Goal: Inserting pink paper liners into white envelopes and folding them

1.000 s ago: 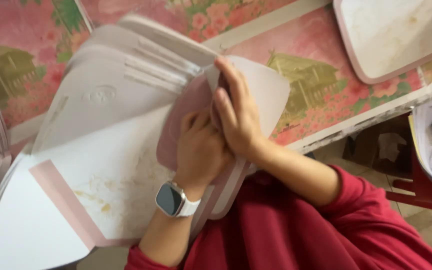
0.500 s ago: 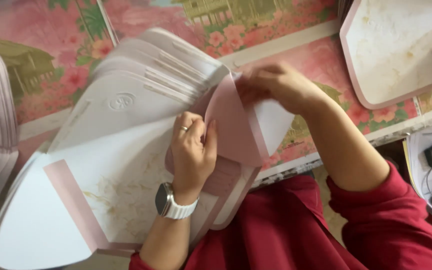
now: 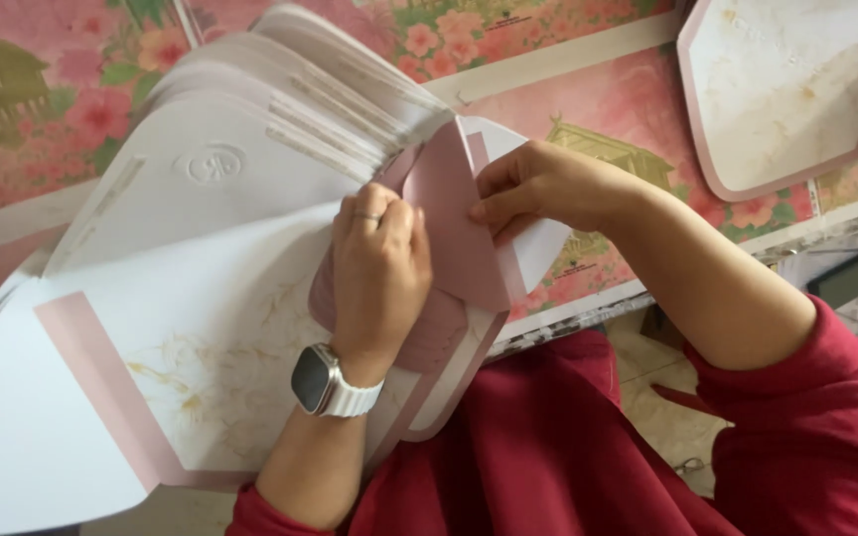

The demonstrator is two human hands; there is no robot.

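The left hand [image 3: 379,273] is lying flat, palm down, on the pink flap [image 3: 454,228] of the top envelope [image 3: 220,328], near the middle of the view. Its fingers are stretched out and loose, grasping nothing; they are pressing, seemingly to pin the sheet while the flap is being bent over. A ring is showing on one finger, and a watch [image 3: 325,382] with a white band is sitting on the wrist at 6 o'clock from the hand.

The right hand [image 3: 548,184] is coming in from 3 o'clock. Its fingers are pinching the flap's right edge between thumb and fingertips, holding it tilted up over the white panel below, probably so the crease falls along the scored line.

The envelope is lying open on top of a stack [image 3: 340,74] of like sheets, which is fanning out toward 11 o'clock, each one offset so its edge stays reachable. Its liner is pale with faint gold marbling, bordered in pink.

Under everything, the surface [image 3: 628,99] is wearing a pink flowered cover. Another open envelope [image 3: 786,89] is resting apart at 2 o'clock. Red sleeves [image 3: 806,427] are filling the lower right.
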